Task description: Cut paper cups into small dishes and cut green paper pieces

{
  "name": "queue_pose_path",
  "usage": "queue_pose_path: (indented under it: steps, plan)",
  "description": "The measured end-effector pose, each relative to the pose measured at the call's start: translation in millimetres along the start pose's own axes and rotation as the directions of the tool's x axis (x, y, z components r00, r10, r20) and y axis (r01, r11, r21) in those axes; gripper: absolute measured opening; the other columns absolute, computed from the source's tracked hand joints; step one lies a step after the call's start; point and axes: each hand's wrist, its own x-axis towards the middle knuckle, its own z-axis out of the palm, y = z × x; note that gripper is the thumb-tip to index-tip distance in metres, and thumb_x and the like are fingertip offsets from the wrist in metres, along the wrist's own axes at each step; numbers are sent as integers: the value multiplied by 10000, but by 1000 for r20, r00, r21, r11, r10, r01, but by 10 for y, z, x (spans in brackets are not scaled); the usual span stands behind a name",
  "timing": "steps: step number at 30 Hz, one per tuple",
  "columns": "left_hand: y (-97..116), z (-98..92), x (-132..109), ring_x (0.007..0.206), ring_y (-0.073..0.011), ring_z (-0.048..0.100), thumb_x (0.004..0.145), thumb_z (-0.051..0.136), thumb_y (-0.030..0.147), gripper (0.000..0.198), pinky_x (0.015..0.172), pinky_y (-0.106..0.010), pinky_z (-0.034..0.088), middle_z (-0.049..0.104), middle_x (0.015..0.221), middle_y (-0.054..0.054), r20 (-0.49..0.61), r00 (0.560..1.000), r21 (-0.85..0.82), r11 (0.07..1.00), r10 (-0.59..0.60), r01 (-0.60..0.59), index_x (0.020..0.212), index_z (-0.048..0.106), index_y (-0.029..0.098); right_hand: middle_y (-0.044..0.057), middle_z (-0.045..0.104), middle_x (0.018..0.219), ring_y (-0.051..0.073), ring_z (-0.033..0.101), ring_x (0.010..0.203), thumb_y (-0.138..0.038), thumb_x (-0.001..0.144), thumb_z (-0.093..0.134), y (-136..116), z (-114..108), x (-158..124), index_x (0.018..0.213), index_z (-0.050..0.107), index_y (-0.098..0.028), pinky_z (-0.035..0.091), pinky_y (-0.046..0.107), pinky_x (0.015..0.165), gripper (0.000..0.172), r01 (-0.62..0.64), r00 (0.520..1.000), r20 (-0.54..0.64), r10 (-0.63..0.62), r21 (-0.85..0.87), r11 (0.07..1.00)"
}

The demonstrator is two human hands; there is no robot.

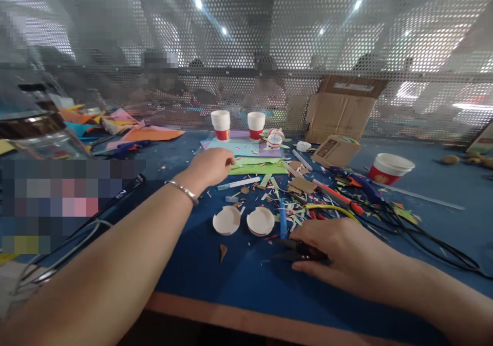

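My left hand reaches over the sheets of light blue paper and green paper. Its fingers are bent and partly hidden, and nothing shows in them. Just beyond stand two stacks of red-and-white paper cups, a left stack and a right stack. Low over the table, my right hand is closed around small black snips, their blades toward the left. Beside the blades lie two white cut-off cup bottoms, a left one and a right one.
Paper scraps litter the middle. On the right are a blue glue gun with a black cord, a lone paper cup and a cardboard box. Coloured paper lies back left. A perforated panel rises behind.
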Motion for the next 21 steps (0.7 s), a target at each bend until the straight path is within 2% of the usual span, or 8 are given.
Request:
queue_pose_path:
  steps: [3, 6, 9, 16, 21]
  plan:
    - [42, 73, 162, 886, -243, 637, 802, 616, 225, 151, 726, -306, 424, 743, 975, -97, 20, 999, 64, 997, 37, -38, 890, 734, 191, 43, 732, 975, 215, 675, 834, -350, 932, 614, -8, 10, -14, 1043, 685, -218, 448, 307, 693, 186, 48, 999, 4, -48, -4, 999]
    - [101, 115, 338, 912, -250, 643, 830, 631, 312, 174, 730, -294, 418, 739, 969, -100, 20, 996, 114, 989, 89, -91, 901, 727, 185, 56, 729, 987, 219, 677, 855, -351, 941, 603, -10, 2, -25, 1041, 688, -208, 461, 310, 708, 194, 61, 998, 15, -61, -2, 998]
    - [124, 184, 489, 1006, -266, 635, 855, 628, 393, 259, 743, -286, 414, 721, 1083, -112, 2, 989, 153, 977, 150, -149, 978, 719, 184, 55, 729, 976, 218, 679, 857, -348, 947, 596, -8, -2, -26, 1033, 684, -205, 459, 307, 707, 189, 66, 998, 12, -66, -6, 998]
    - [-30, 400, 748, 973, -257, 653, 837, 679, 443, 300, 696, -274, 411, 727, 1067, -102, 19, 978, 210, 956, 207, -207, 989, 722, 187, 27, 720, 936, 206, 675, 815, -352, 923, 627, 20, 21, -2, 964, 655, -211, 437, 296, 664, 150, 82, 997, -15, -82, -8, 997]
    - [-125, 386, 895, 951, -242, 651, 817, 702, 493, 345, 671, -269, 387, 733, 1061, -87, 50, 956, 192, 937, 288, -293, 992, 717, 196, 29, 721, 946, 203, 678, 826, -343, 937, 611, 18, 7, 7, 973, 656, -207, 442, 293, 681, 147, 71, 997, 2, -71, 14, 997]
